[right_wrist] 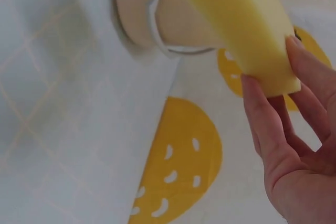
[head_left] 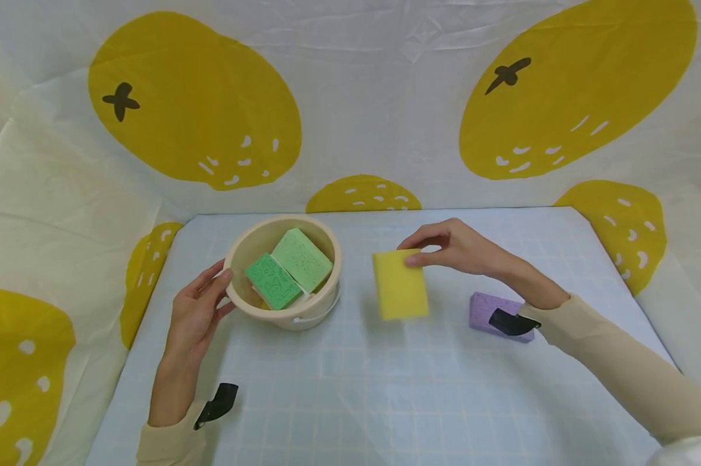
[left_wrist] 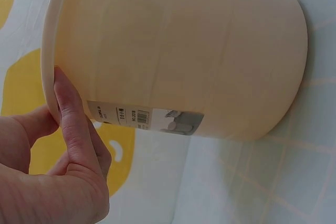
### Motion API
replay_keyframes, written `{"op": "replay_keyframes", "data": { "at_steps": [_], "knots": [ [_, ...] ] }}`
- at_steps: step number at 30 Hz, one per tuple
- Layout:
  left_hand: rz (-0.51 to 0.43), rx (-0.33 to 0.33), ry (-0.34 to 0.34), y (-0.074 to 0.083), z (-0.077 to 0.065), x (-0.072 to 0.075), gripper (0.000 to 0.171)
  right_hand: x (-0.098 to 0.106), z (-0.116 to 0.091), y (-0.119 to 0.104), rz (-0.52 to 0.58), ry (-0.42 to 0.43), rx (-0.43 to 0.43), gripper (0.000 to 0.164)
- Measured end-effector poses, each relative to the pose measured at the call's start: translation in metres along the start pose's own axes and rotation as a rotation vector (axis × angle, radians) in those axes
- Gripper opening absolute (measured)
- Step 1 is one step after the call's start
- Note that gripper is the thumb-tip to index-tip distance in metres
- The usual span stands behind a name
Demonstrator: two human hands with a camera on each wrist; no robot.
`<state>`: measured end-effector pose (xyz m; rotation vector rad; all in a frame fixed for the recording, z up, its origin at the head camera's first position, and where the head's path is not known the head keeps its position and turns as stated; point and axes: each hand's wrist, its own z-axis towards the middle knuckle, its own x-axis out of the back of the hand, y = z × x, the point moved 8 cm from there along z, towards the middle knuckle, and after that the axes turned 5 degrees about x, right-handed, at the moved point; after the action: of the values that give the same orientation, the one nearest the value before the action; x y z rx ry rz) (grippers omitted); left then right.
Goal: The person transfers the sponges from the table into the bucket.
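Note:
A cream bucket (head_left: 327,299) stands at the left of the table with several sponges inside, among them a dark green sponge (head_left: 273,282) and a light green sponge (head_left: 303,259). At its left side my left hand (head_left: 195,317) holds the rim between thumb and fingers, also visible in the left wrist view on the bucket wall (left_wrist: 184,51). Right of the bucket, my right hand (head_left: 455,249) pinches a yellow sponge (head_left: 401,288) by its top edge, raised above the table. The right wrist view shows the thumb and fingers on opposite faces of this sponge (right_wrist: 247,30).
A purple sponge (head_left: 483,312) lies on the table under my right wrist, partly covered by a black wrist piece (head_left: 510,322). The bucket's white handle (head_left: 321,317) hangs down its front. A lemon-patterned sheet (head_left: 379,116) rises behind the pale blue checked tabletop (head_left: 350,395).

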<state>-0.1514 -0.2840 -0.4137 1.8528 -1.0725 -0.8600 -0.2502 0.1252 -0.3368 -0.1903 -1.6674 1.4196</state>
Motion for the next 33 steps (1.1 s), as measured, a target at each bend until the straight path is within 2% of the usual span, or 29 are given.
{"op": "replay_keyframes", "data": {
  "at_steps": [6, 14, 28, 33],
  "knots": [
    [0.003, -0.004, -0.002, 0.001, 0.001, 0.000, 0.074, 0.007, 0.012, -0.010, -0.025, 0.031, 0.013, 0.025],
    [0.000, -0.002, -0.005, 0.000, 0.002, 0.001, 0.074, 0.012, 0.030, -0.023, 0.009, 0.085, 0.035, 0.027],
    [-0.006, -0.014, -0.020, 0.000, 0.002, 0.000, 0.067, 0.007, 0.063, -0.038, 0.059, 0.145, 0.101, 0.027],
    [-0.013, -0.016, -0.023, -0.001, 0.002, 0.000, 0.068, 0.001, 0.077, -0.042, 0.085, 0.141, 0.132, 0.026]
  ]
}}
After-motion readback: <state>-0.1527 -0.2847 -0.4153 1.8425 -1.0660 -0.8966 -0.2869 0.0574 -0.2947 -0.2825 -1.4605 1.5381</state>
